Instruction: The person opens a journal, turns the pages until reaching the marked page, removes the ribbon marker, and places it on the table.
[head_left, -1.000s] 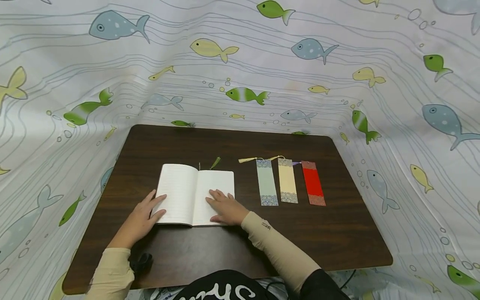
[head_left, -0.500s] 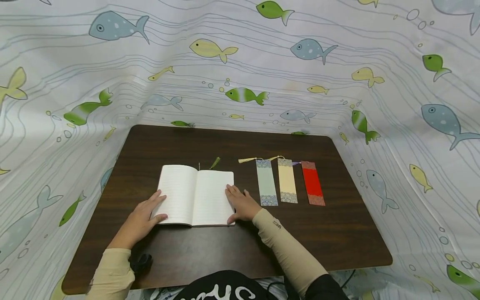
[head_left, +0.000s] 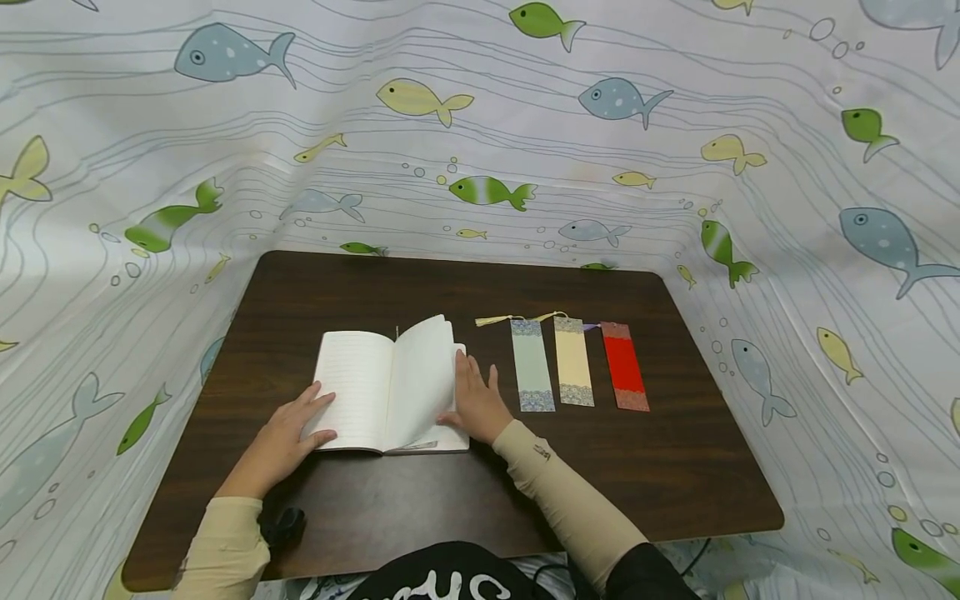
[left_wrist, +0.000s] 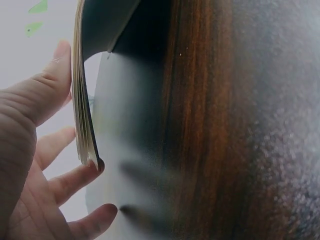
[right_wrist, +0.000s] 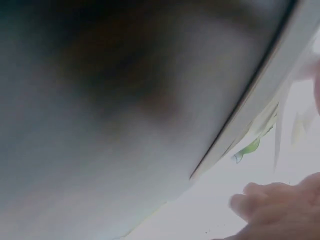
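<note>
An open notebook (head_left: 354, 392) with lined pages lies on the dark wooden table. My left hand (head_left: 279, 433) rests along its left edge, thumb and fingers spread. Seen from the left wrist, the thumb (left_wrist: 52, 82) touches the pages, and fingertips are by the cover's edge. On the right side a page (head_left: 422, 375) stands lifted and bowed. Against its outer edge is my right hand (head_left: 480, 406), fingers extended upward, thumb near the lower part. Under the lifted page, a small patterned strip (head_left: 420, 445) shows at the bottom edge. The right wrist view is mostly blurred.
To the right lie three tasselled bookmarks: pale green (head_left: 532, 367), cream (head_left: 574, 362) and red (head_left: 626, 367). A black object (head_left: 282, 527) sits beside the left wrist. Fish-printed cloth (head_left: 480, 125) surrounds the table (head_left: 600, 475).
The right hand moved off the right page to its outer edge, then the page rose and bowed leftward. It now covers the green tassel seen above the notebook. The left hand stayed nearly still.
</note>
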